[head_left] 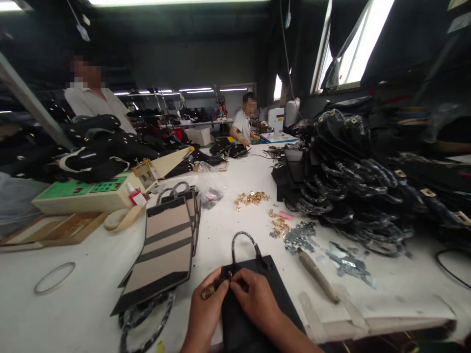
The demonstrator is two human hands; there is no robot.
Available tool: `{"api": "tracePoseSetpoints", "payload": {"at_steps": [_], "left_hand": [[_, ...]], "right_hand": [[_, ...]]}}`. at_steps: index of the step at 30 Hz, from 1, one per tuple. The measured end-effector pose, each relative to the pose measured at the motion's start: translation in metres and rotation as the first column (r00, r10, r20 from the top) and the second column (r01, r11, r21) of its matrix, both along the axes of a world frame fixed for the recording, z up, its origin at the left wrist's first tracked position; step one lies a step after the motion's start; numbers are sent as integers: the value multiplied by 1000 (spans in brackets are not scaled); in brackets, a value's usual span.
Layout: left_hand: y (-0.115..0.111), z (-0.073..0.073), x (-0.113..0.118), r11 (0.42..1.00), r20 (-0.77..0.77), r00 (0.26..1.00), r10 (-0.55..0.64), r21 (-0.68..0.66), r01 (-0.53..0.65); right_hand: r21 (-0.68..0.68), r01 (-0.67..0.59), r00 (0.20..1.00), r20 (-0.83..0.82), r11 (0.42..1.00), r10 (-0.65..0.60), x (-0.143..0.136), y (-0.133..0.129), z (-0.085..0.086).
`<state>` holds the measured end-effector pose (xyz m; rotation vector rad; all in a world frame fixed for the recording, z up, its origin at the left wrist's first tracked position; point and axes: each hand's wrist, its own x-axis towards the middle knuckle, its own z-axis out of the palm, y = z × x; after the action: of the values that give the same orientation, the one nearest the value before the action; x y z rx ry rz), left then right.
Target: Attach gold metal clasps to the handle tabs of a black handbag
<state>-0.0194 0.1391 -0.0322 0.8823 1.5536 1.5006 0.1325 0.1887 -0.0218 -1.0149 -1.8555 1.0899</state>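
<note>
Black bag panel (241, 321) is seen in the head view on the white table (221, 223), straight ahead of the person and beneath both hands, its lower end cut off by the picture. Its handle (243, 233) is already joined at the top edge. At the top left corner a small gold piece (230, 276) is pinched between the thumb and forefinger of the right hand (259, 296). The corner is gripped between the thumb and fingers of the left hand (206, 306), where a brass-coloured object (208, 292) is also held; what it is cannot be told. The work on this corner is judged to be partway; whether the gold piece is firmly fixed cannot be told. Many loose gold fittings (253, 198) are scattered beyond the panel, so much seems left.

To the panel's left, a stack of beige-and-black panels (165, 240) is laid, with white tabletop showing in the gap. To its right, a grey rod (318, 274) and dark scraps (300, 236) are spread, and farther off black bags (331, 166) are heaped. The widest white stretch is seen beyond the handle; rightward movement is judged to be limited by the rod.
</note>
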Motion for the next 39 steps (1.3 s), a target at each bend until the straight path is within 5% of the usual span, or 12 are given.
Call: {"api": "tracePoseSetpoints", "payload": {"at_steps": [10, 16, 19, 21, 24, 27, 30, 35, 39], "left_hand": [[3, 1, 13, 995, 133, 987, 94, -38, -90], [6, 12, 13, 996, 22, 996, 82, -26, -81], [8, 9, 5, 995, -166, 982, 85, -31, -91], [9, 0, -2, 998, -274, 960, 53, -23, -62], [5, -15, -7, 994, -469, 878, 100, 14, -105], [-10, -17, -1, 969, -729, 639, 246, 209, -135], [-24, -1, 13, 929, -841, 428, 329, 371, 15], [-10, 34, 26, 902, -867, 445, 222, 356, 244], [26, 53, 27, 914, -926, 376, -44, 115, 389]], "right_hand": [[-30, 31, 999, -25, 999, -32, -2, 5, -4], [-129, -61, 998, -43, 990, 56, 23, 19, 27], [125, 148, 949, 261, 981, -176, 61, 59, 51], [274, 269, 805, 463, 923, -372, 87, 93, 61], [298, 291, 686, 597, 909, -415, 111, 135, 61], [300, 266, 640, 656, 916, -401, 114, 153, 50], [309, 268, 649, 642, 912, -408, 110, 154, 40], [278, 302, 740, 535, 912, -408, 110, 146, 37], [196, 279, 878, 345, 940, -333, 105, 120, 41]]}}
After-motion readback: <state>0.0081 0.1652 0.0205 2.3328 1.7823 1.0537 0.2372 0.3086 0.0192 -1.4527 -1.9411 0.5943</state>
